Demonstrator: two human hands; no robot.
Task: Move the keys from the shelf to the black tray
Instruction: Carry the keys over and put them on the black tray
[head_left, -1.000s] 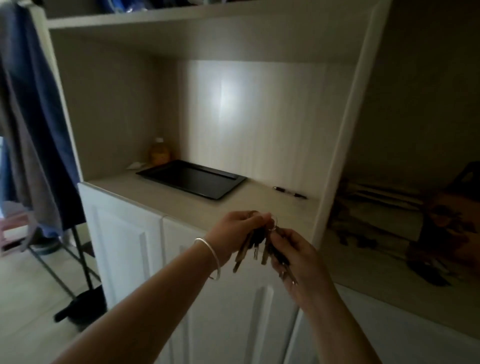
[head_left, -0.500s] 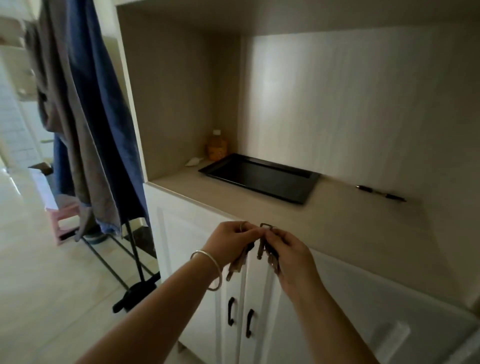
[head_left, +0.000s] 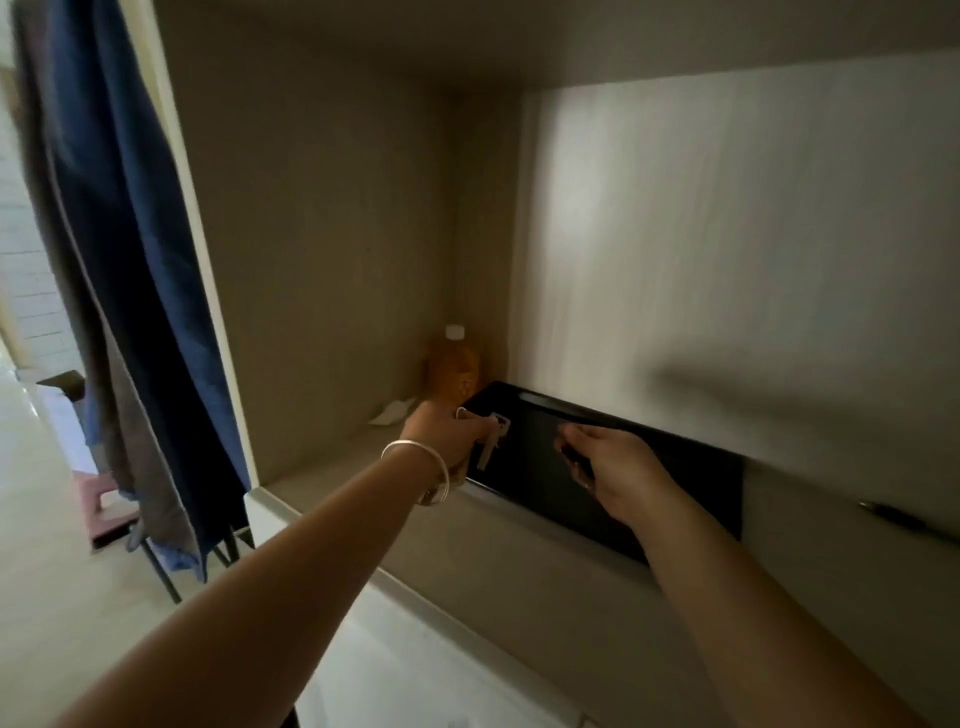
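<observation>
A black tray (head_left: 696, 467) lies on the shelf (head_left: 322, 480) against the back wall of the cabinet niche. My left hand (head_left: 441, 434), with a silver bangle on its wrist, is over the tray's left end, gripping a ring of pale metal keys (head_left: 492, 439) that hang just above the tray. My right hand (head_left: 615, 470) is over the tray's middle, fingers pinched on something small and dark (head_left: 575, 461), apparently more keys; blur and shadow hide the detail. The two hands are apart.
An orange bottle (head_left: 453, 366) with a white cap stands in the back left corner beside the tray, with a scrap of white paper (head_left: 389, 413) next to it. A dark pen (head_left: 893, 519) lies on the shelf at the right. Blue and grey clothes (head_left: 130, 260) hang at the left.
Both hands have gone forward from the cabinet's front edge to over the tray. They held one bunch together before; now they are apart, each with part of it.
</observation>
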